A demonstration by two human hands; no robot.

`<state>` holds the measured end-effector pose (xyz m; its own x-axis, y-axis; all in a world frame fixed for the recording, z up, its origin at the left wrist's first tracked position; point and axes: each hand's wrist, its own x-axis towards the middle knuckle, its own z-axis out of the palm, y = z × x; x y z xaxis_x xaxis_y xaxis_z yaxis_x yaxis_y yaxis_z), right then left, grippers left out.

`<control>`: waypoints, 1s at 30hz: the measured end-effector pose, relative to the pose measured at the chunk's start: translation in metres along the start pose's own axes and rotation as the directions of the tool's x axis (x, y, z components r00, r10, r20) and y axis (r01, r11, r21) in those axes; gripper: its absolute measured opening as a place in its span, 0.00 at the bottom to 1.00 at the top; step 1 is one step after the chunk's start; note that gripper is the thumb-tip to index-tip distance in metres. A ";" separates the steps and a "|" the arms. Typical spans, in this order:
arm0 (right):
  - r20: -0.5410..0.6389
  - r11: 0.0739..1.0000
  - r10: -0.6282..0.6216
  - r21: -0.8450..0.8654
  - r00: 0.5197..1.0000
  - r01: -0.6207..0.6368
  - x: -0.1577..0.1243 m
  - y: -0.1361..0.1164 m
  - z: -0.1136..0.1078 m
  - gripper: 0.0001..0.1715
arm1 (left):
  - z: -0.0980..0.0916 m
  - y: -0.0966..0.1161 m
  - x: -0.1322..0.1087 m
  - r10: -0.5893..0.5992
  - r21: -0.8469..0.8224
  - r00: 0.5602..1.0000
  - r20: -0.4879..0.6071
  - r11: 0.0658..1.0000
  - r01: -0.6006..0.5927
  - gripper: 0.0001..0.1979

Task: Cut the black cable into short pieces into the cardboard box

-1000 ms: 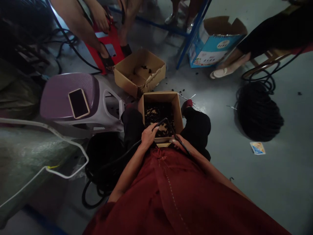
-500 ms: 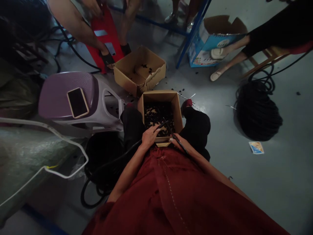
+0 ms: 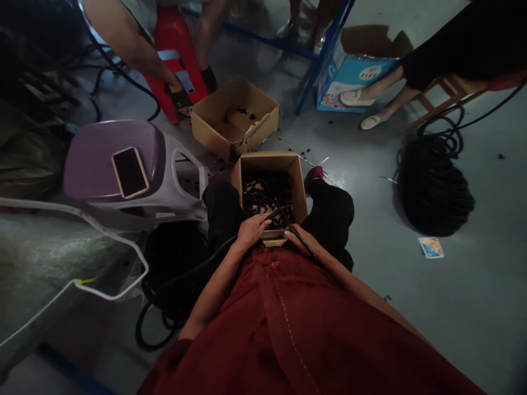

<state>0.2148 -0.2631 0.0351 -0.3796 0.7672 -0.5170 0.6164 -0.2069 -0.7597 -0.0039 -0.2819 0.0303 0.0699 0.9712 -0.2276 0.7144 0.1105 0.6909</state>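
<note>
My left hand is closed around the end of a black cord, which runs back past my left wrist to a dark coil on the floor. In my closed right hand is a slim dark scissors-like tool, its pointed end meeting the cord tip. Both hands are above the near edge of a cardboard box between my legs. Many small black pieces lie scattered over the bottom of this box. The tool's exact kind is hard to make out.
A second cardboard box stands just beyond. At left, a phone lies on a purple stool. A black cord coil and a blue carton are to the right. Other people sit around, one on a red stool.
My hands stay almost in place, with the tool still at the cord tip. The feet of the person at right have shifted, and the arm of the person at upper left has moved.
</note>
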 end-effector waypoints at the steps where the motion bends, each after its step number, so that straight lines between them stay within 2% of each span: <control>1: -0.014 1.000 -0.004 -0.008 1.000 0.004 0.001 0.002 0.001 0.20 | 0.001 -0.001 0.000 0.004 0.017 1.000 0.002 1.000 -0.004 0.19; 5: -0.048 0.997 -0.026 -0.075 0.998 0.023 0.003 0.009 0.004 0.19 | 0.005 -0.001 -0.002 0.015 0.094 1.000 0.010 0.995 -0.016 0.20; 13: -0.035 0.981 -0.060 -0.189 0.998 0.052 0.005 0.012 0.008 0.15 | 0.007 0.006 -0.005 0.021 0.313 1.000 0.014 0.949 -0.024 0.20; 30: 0.011 0.931 -0.027 -0.364 1.000 0.029 0.007 0.008 0.006 0.17 | 0.008 0.004 -0.005 0.032 0.403 0.999 0.030 0.914 -0.042 0.19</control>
<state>0.2129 -0.2633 0.0225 -0.4032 0.7660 -0.5007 0.8141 0.0503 -0.5785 0.0037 -0.2876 0.0286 0.1139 0.9675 -0.2258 0.9307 -0.0244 0.3649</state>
